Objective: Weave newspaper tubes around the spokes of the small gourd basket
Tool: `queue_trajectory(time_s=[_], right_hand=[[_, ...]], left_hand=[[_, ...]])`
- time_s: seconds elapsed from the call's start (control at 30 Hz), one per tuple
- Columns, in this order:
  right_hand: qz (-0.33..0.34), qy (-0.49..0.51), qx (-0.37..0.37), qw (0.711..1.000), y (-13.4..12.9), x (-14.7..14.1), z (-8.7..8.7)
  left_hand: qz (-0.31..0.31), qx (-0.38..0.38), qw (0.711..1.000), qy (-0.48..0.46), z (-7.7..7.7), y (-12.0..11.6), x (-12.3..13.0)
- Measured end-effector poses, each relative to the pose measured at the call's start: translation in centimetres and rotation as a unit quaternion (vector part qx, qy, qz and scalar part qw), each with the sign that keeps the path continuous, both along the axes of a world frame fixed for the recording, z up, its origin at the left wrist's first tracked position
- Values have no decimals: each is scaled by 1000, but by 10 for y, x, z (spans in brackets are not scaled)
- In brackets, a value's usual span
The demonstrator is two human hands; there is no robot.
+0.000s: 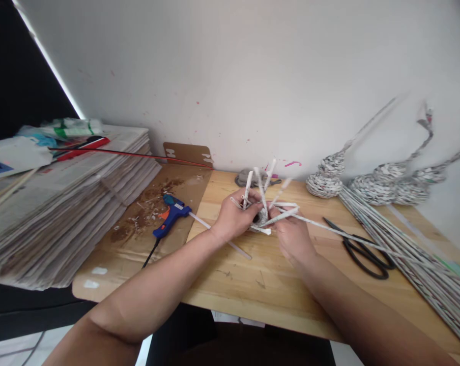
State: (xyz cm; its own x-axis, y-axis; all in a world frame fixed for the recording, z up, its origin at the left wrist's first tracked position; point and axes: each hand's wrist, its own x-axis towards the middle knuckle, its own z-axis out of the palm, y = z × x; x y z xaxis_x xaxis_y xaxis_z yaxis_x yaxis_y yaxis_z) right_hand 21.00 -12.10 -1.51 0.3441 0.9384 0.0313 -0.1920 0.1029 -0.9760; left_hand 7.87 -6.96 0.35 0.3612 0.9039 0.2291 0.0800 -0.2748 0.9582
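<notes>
Between my hands, just above the wooden table [214,277], is a small piece woven from rolled paper strips [263,217], several ends sticking up and outward. My left hand [235,216] wraps round its left side. At its right side, the closed fingers of my right hand [291,231] grip the woven piece near a long paper strip [329,227], which runs off to the right over the scissors [363,251]. My fingertips are partly hidden among the strips. Left of my left hand lies a blue glue gun [172,216] with a clear glue stick [239,250] at its back.
Woven paper gourd shapes [324,177] stand by the wall at the right. A bundle of rolled paper sticks [409,264] covers the right side. Stacked newspapers [81,203] rise at the left, beside stained cardboard [138,223]. A grey coil [246,178] lies behind my hands.
</notes>
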Motion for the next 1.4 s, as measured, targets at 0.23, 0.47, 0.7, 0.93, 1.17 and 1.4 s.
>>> queue_trajectory(time_s=[0.23,0.47,0.7,0.93,1.17,1.4], right_hand=[[-24,12,-12,1000,6,5,2],[-20,-57,-4,998,3,10,6],[-12,-158,-10,987,-4,7,15],[-5,-187,9,982,-5,2,24],[12,-177,33,984,-5,5,19],[37,-37,1,999,-1,5,9]], left_hand=[[-241,-89,966,-29,20,15,-26],[-268,-177,947,-28,31,21,-38],[-228,-217,949,-27,20,26,-34],[-170,-154,973,-34,13,17,-20],[-108,-134,983,-57,5,13,-10],[-2,-58,998,23,2,15,-11]])
